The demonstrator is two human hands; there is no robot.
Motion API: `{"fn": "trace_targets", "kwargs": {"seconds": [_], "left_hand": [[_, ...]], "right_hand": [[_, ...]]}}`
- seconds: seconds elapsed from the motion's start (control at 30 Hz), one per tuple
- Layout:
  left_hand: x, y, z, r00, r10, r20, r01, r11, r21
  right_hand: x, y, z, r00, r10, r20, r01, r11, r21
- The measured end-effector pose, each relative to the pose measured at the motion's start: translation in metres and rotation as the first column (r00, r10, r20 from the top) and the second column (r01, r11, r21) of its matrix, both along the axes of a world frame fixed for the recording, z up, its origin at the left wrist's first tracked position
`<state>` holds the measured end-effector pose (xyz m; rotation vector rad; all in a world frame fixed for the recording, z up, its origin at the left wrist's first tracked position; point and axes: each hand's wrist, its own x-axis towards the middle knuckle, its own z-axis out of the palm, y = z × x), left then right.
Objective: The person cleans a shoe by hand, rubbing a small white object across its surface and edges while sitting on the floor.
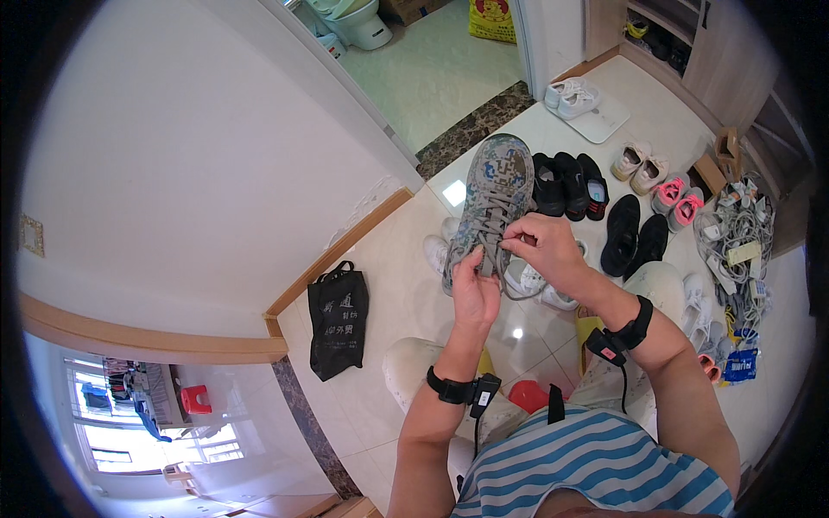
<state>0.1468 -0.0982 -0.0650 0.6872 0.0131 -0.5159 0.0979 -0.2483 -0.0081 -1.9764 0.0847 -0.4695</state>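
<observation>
A camouflage-patterned lace-up shoe (pixel 495 188) is held up before me, its toe pointing away. My left hand (pixel 476 291) grips it near the ankle end, with the thumb laid along the upper. At the right side of the lacing, my right hand (pixel 543 243) pinches the grey shoelace (pixel 493 223) between thumb and fingertips. One loose length of lace hangs below the hands. White sneakers (pixel 526 278) stand on the floor beneath, partly hidden by the shoe and my hands.
Black shoes (pixel 570 184) and several other pairs stand to the right, near a tangle of cables (pixel 738 236). A black bag (pixel 338 320) lies left by the wall. White shoes rest on a flat scale (pixel 599 123) near the doorway. A shoe cabinet (pixel 728 65) is at upper right.
</observation>
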Motion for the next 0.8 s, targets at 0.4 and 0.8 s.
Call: {"fn": "trace_targets", "kwargs": {"seconds": [0.4,0.8], "left_hand": [[0.0,-0.001,-0.002,1.0,0.012,0.026,-0.011,1.0,-0.01],[-0.003,-0.005,0.007,0.998,0.048,-0.051,-0.052,0.995,-0.083]], "right_hand": [[0.0,-0.003,-0.011,0.993,0.046,0.105,-0.035,0.994,-0.107],[-0.003,0.001,-0.007,0.996,0.08,0.041,-0.076,0.992,-0.097]]}}
